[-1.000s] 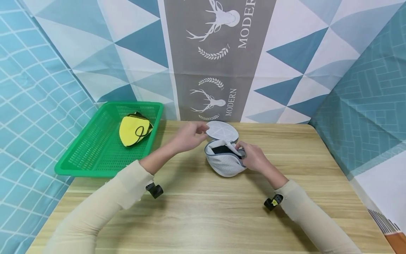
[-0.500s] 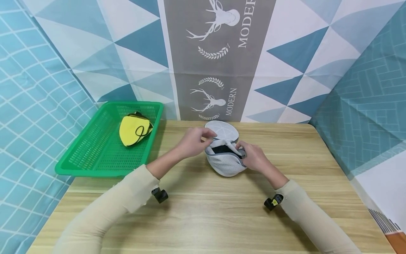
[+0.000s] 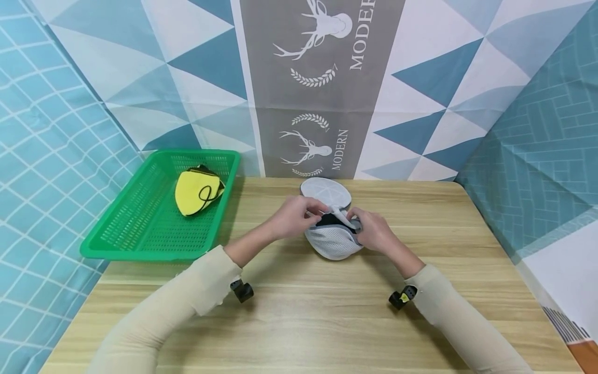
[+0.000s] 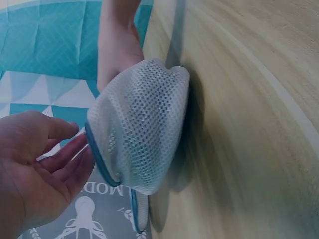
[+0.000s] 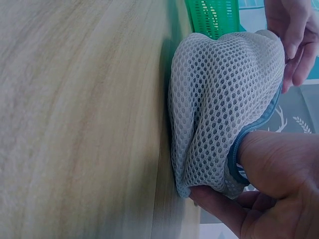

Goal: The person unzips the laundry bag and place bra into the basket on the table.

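A white mesh laundry bag (image 3: pixel 333 248) with a grey-blue zipper edge sits on the wooden table, its round lid (image 3: pixel 327 193) folded back toward the wall. Black material (image 3: pixel 329 218) shows inside its mouth. My right hand (image 3: pixel 371 230) grips the bag's right rim, thumb and fingers on either side of the mesh in the right wrist view. At the left side of the opening is my left hand (image 3: pixel 299 215), fingertips right at the rim. The left wrist view shows that hand (image 4: pixel 45 164) with loosely bent fingers beside the zipper edge.
A green plastic basket (image 3: pixel 140 255) stands at the left on the wooden table (image 3: pixel 299 322), holding a yellow cloth item (image 3: pixel 196 193) with a black cord loop. A patterned wall covering (image 3: pixel 317 98) rises directly behind the table's back edge.
My left hand has moved right and slightly toward me, from beside the lid to the bag's opening. The right hand keeps its grip in the same place.
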Tool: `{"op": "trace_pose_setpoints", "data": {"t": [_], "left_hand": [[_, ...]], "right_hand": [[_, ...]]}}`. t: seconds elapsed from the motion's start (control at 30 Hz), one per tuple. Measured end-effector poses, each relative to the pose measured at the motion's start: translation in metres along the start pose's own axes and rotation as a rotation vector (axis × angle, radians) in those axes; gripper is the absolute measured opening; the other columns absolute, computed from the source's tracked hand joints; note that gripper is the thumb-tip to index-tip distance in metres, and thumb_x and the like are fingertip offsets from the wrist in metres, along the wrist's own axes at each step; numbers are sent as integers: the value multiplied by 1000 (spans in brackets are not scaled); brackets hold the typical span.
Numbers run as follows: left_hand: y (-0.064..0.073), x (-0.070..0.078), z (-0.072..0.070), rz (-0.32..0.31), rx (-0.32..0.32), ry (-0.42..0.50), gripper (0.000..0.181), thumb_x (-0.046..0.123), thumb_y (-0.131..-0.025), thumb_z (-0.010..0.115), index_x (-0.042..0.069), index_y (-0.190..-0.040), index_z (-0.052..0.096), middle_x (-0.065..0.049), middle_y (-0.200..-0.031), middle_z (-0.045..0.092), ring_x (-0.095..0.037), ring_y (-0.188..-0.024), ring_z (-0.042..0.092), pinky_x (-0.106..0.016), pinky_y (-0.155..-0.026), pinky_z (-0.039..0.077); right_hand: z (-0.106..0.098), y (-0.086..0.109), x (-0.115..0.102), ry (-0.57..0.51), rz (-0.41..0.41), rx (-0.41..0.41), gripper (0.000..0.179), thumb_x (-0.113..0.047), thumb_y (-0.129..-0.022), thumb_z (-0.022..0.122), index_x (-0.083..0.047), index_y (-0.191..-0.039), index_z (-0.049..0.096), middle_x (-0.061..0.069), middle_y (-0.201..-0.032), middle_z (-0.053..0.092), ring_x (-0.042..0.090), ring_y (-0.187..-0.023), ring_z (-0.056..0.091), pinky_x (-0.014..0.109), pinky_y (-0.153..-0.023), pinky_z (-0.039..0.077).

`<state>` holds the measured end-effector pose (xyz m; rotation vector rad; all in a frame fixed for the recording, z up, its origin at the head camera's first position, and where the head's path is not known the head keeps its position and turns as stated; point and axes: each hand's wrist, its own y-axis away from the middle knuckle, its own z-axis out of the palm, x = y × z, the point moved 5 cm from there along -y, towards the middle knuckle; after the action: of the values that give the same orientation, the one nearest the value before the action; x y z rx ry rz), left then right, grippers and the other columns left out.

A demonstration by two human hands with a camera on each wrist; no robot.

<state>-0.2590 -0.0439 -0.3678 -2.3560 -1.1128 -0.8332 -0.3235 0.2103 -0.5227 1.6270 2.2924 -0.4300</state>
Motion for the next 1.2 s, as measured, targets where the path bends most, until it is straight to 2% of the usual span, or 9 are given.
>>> {"op": "trace_pose_setpoints", "data": {"t": [0.23, 0.47, 0.67, 0.97, 1.2], "left_hand": [[-4, -8, 10, 9, -37, -49, 29, 1, -107, 69, -1, -134, 79, -19, -131, 84, -27, -119, 82, -37, -102, 67], [-5, -14, 13, 0, -48, -133, 27, 7, -106, 72, 1, -131, 81, -13, -128, 86, -24, -120, 82, -40, -108, 65], [-5, -18, 14, 4, -72, -190, 30, 10, -104, 75, -1, -132, 80, -14, -130, 85, -25, -123, 82, -41, -109, 65], [-7, -27, 15, -37, -94, -233, 36, 15, -103, 78, 0, -136, 78, -14, -134, 84, -27, -125, 79, -43, -111, 63], [-8, -32, 17, -50, -96, -237, 38, 16, -102, 79, -1, -137, 78, -15, -134, 84, -28, -128, 79, -46, -116, 59]], "right_hand": [[0, 0, -1, -6, 2, -5, 59, -4, -76, 89, -24, -129, 70, 9, -122, 82, 29, -102, 73, 47, -85, 58], [0, 1, 0, -2, 4, 11, 59, -4, -76, 88, -24, -128, 70, 9, -123, 82, 31, -104, 74, 50, -87, 59], [0, 2, 0, -8, 4, 4, 56, -7, -78, 89, -25, -127, 70, 9, -123, 82, 31, -103, 73, 50, -87, 57], [-4, 4, -8, -8, 17, 0, 52, -12, -83, 93, -24, -128, 70, 9, -121, 82, 28, -97, 68, 43, -82, 54], [-4, 5, -10, -2, 9, 9, 49, -15, -85, 94, -24, -128, 70, 11, -124, 82, 29, -102, 72, 48, -87, 57]]}}
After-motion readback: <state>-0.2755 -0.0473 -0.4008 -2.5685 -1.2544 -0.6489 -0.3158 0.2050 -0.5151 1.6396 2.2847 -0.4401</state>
